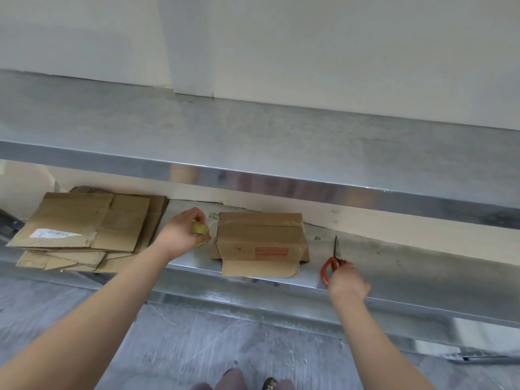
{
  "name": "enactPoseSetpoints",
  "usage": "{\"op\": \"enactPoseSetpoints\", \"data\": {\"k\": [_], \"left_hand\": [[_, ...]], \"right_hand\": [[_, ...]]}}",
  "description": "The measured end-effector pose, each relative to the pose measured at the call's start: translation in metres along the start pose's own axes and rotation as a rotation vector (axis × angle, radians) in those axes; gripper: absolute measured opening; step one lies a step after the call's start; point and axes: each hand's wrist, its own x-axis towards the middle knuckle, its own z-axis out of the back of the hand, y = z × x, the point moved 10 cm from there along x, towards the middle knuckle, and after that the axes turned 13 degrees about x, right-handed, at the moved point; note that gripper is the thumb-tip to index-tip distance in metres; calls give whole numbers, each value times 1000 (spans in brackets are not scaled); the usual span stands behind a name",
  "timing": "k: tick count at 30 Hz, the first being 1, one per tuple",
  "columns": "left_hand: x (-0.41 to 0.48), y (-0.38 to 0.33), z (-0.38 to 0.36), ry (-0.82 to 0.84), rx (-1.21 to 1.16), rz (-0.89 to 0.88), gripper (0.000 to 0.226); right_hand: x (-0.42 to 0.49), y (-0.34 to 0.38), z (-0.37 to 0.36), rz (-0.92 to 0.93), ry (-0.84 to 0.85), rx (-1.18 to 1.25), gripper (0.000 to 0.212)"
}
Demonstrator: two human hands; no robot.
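A small cardboard box (260,240) with red print on its front stands on the lower metal shelf (394,260), its bottom flap sticking out over the shelf edge. Just left of the box, my left hand (183,235) grips a yellowish roll of tape (200,228). To the right of the box lie red-handled scissors (332,260), blades pointing away from me. My right hand (347,280) holds them at the handles.
A stack of flattened cardboard boxes (84,229) lies at the left end of the lower shelf. The upper metal shelf (253,142) overhangs it against a white wall. Plastic-covered floor (225,333) and my feet (239,381) are below.
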Motion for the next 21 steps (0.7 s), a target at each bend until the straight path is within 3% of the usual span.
{"op": "enactPoseSetpoints", "data": {"k": [6, 15, 18, 21], "left_hand": [[0, 7, -3, 35, 2, -10, 37], [16, 11, -7, 121, -40, -102, 40], [20, 14, -9, 123, -67, -125, 40], [21, 18, -10, 123, -103, -149, 41]], "right_hand": [[-38, -4, 5, 62, -54, 42, 32], [-184, 42, 37, 294, -265, 479, 47], [-228, 83, 15, 373, -176, 520, 45], [-252, 113, -30, 343, 29, 633, 37]]}}
